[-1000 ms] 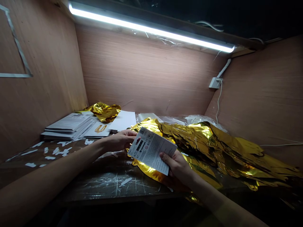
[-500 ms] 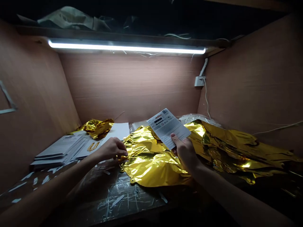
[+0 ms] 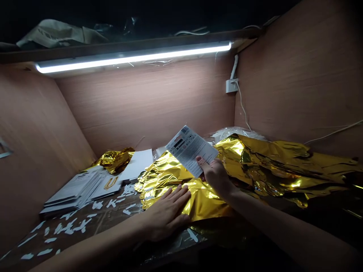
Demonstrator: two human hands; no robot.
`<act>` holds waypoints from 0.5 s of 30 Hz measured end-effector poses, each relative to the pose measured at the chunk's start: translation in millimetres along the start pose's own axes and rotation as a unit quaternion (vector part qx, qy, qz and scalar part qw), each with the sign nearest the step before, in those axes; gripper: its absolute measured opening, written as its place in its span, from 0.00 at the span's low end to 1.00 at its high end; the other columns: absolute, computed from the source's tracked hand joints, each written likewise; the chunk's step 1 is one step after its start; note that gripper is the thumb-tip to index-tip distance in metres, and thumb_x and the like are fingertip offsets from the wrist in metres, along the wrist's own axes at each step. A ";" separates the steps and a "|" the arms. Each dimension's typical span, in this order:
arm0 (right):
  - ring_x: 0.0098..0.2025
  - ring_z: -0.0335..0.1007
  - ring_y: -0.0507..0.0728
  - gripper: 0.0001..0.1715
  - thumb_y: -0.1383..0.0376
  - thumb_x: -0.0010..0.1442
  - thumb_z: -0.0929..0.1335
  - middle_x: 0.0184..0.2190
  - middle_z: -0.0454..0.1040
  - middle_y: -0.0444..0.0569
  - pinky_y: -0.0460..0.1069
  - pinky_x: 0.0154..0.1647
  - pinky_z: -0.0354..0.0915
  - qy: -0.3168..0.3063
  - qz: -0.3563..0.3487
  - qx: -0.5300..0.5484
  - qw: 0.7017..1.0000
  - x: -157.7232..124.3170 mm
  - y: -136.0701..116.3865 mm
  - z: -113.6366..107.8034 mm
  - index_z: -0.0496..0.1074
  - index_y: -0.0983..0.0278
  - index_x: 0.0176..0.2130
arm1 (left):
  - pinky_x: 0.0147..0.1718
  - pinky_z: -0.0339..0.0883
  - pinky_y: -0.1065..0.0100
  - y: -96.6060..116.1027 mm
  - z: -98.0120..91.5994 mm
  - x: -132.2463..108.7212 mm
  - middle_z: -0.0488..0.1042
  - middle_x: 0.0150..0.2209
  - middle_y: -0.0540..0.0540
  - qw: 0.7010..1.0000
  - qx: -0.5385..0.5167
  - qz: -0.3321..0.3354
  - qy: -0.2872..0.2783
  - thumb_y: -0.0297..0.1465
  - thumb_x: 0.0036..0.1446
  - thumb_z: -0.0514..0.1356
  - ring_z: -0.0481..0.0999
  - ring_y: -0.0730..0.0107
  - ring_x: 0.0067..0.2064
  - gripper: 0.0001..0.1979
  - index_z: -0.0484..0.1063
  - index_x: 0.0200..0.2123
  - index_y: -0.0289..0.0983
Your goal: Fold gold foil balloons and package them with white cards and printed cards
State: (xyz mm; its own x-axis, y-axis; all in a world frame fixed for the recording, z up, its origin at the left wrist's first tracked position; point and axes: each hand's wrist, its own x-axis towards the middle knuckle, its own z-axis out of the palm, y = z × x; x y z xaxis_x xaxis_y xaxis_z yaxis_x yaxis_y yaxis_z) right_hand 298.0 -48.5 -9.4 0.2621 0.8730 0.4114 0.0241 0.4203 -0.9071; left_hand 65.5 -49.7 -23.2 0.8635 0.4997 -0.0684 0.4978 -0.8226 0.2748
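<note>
A printed cardboard packaging card (image 3: 188,149) with a hang hole and barcode is pinched in my right hand (image 3: 214,172), thumb on its printed face. It is tilted above a pile of gold foil balloons (image 3: 210,200). My left hand (image 3: 167,211) lies flat on the near left part of this foil, fingers stretched out and palm down. Stacked cards (image 3: 70,187) stand to the left, and on one of them lies a gold U shape (image 3: 110,183). Behind them is a blank white card (image 3: 138,162).
More gold foil (image 3: 283,162) spreads to the right, and a crumpled piece (image 3: 113,158) lies at the back left. White paper scraps (image 3: 65,226) litter the table. A light tube (image 3: 136,58) runs under the shelf; a socket box (image 3: 231,86) with a cable hangs at the back right.
My left hand has gone from pinching at the foil's left edge to lying flat on the foil, nearer and further right. My right hand still holds the card. The view has tilted.
</note>
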 end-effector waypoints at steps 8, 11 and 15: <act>0.16 0.59 0.51 0.21 0.48 0.59 0.73 0.17 0.66 0.42 0.46 0.15 0.56 0.133 -0.057 -0.007 0.989 4.0 -31.2 -67.2 0.71 0.63 0.32 | 0.68 0.53 0.53 -11.0 -12.2 13.3 0.59 0.72 0.40 0.995 -0.052 -0.039 0.076 0.50 0.72 0.47 0.59 0.50 0.71 0.31 0.62 0.70 0.41; 0.15 0.59 0.53 0.25 0.45 0.61 0.71 0.14 0.66 0.44 0.48 0.15 0.57 0.115 -0.040 -0.089 0.989 -13.6 -19.9 -81.9 0.70 0.62 0.26 | 0.44 0.70 0.64 -26.7 -43.0 39.7 0.83 0.45 0.42 0.967 -0.053 -0.124 0.215 0.45 0.70 0.50 0.81 0.58 0.45 0.23 0.82 0.45 0.38; 0.16 0.64 0.56 0.30 0.44 0.63 0.69 0.14 0.67 0.47 0.50 0.18 0.61 0.108 -0.041 -0.178 0.977 -25.4 -1.1 -96.9 0.68 0.61 0.21 | 0.38 0.66 0.66 -80.0 -102.7 94.9 0.82 0.36 0.40 0.901 -0.009 -0.271 0.338 0.37 0.64 0.55 0.79 0.58 0.40 0.16 0.80 0.34 0.35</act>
State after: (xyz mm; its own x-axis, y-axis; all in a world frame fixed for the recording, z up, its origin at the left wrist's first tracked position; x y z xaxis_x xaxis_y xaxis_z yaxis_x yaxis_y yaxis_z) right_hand 384.8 -95.1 -27.6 0.4425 0.7508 0.4905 0.3780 0.3398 -0.8612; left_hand 99.3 91.4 46.8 0.2440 0.8836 0.3997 0.8251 -0.4058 0.3932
